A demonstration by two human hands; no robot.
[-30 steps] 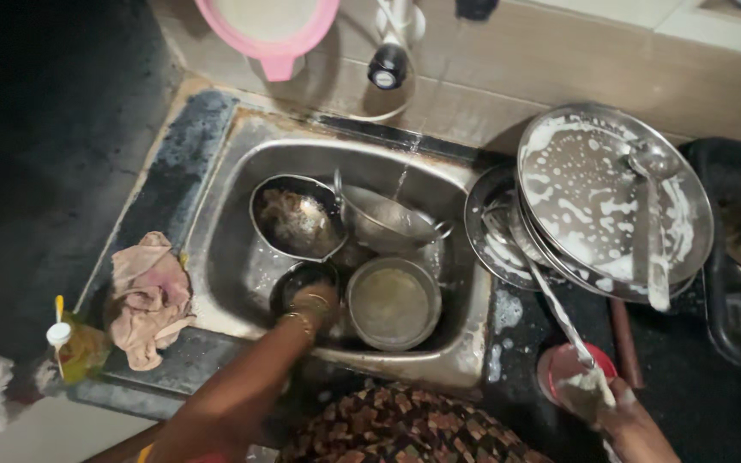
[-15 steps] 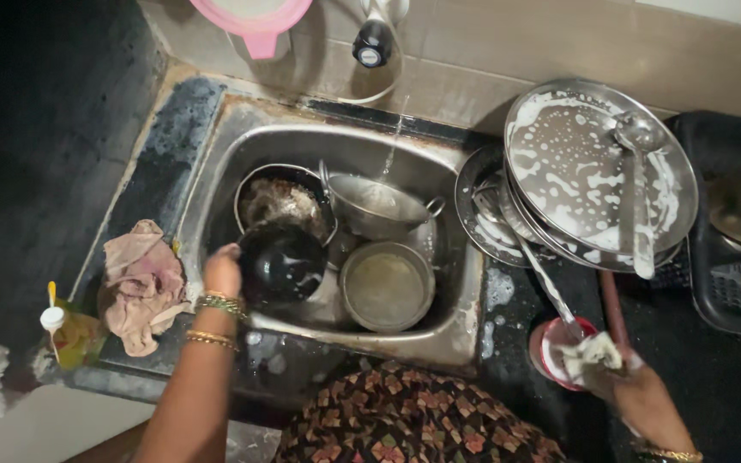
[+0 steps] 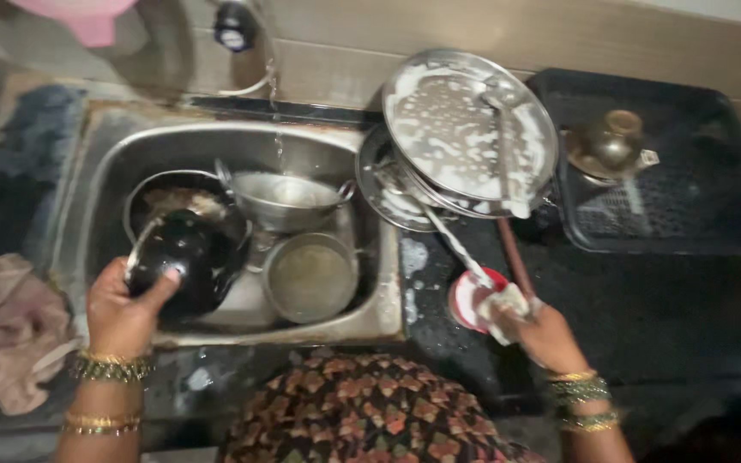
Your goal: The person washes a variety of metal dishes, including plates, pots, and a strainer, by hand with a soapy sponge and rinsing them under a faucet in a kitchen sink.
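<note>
My left hand (image 3: 122,309) grips a dark round bowl (image 3: 183,257) by its rim, tilted over the left side of the steel sink (image 3: 242,137). My right hand (image 3: 538,330) is closed on a white soapy scrub pad (image 3: 503,304), pressed at a small red and white soap dish (image 3: 472,300) on the dark counter right of the sink. Inside the sink lie a steel pan with handles (image 3: 289,201), a round steel pot (image 3: 310,279) and a dirty pan (image 3: 173,201) behind the bowl. A thin stream of water runs from the tap (image 3: 235,26).
Soapy steel plates (image 3: 465,137) with a ladle (image 3: 508,146) are stacked on the counter beside the sink. A black drain tray (image 3: 688,197) at right holds a small brass pot (image 3: 611,146). A pink cloth (image 3: 6,330) lies at the left, a pink tub (image 3: 87,21) behind.
My left hand has lifted the dark bowl out of the sink's middle and drawn it to the left. The right hand has stayed at the soap dish. The view has shifted rightward.
</note>
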